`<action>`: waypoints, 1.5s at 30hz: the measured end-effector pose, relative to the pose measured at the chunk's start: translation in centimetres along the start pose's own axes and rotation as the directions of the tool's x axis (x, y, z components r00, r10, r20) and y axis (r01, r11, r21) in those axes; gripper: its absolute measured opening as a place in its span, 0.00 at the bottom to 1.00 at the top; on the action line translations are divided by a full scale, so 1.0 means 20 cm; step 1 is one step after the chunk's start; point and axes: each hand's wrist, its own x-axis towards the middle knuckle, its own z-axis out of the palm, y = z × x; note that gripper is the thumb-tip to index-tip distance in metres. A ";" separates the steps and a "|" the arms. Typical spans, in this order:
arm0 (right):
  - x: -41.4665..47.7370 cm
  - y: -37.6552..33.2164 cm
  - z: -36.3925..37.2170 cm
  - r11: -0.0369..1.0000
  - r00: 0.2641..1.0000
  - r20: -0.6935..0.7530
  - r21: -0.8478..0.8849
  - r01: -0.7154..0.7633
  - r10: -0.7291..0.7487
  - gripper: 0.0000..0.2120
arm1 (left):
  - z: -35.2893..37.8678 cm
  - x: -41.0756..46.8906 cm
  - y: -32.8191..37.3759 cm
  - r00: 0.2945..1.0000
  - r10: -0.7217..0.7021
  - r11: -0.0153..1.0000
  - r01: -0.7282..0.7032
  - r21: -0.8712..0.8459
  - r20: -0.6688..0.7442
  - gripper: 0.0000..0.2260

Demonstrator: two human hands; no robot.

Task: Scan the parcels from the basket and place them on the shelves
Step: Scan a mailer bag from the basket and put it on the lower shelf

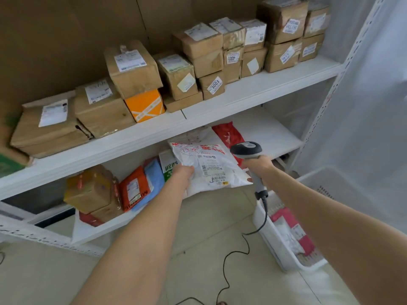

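My left hand [181, 175] grips the left edge of a white plastic parcel [217, 166] with red print and a barcode label, held flat at the front of the lower shelf [271, 137]. To its right, my right hand [258, 167] holds a grey barcode scanner [247, 149] by its handle, with the scanner's head just above the parcel's right side. The scanner's black cable [233, 254] trails down onto the floor. At the lower right stands the white basket [267, 234], with red and white parcels inside it.
The upper shelf [253, 93] carries several brown cardboard boxes and one orange box [145, 105]. On the lower shelf lie a red bag [229, 133], an orange mailer [134, 190], a blue packet and taped boxes [92, 190]. A white shelf upright [330, 97] rises at right.
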 end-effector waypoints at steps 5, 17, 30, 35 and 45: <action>0.17 -0.05 0.21 0.997 1.000 0.016 -0.079 0.009 -0.007 0.06 | -0.18 0.20 -0.01 0.994 -0.008 1.000 0.011 0.028 -0.106 0.17; 0.60 -0.08 0.76 0.989 0.972 0.224 -0.141 -0.041 0.072 0.07 | -0.53 0.67 -0.16 0.954 -0.136 0.988 0.152 0.041 -0.266 0.18; 1.06 0.11 1.49 0.984 0.962 0.209 -0.004 -0.178 0.175 0.06 | -0.85 1.34 -0.42 0.952 -0.061 0.994 0.084 0.065 -0.300 0.17; 1.16 0.17 1.73 0.995 0.976 0.198 0.020 -0.101 0.095 0.08 | -0.95 1.51 -0.50 0.949 -0.051 0.980 0.107 0.165 -0.312 0.21; 1.21 0.25 2.00 0.995 0.951 0.292 -0.009 -0.099 0.097 0.11 | -1.01 1.75 -0.75 0.967 -0.088 0.937 0.161 0.310 -0.237 0.31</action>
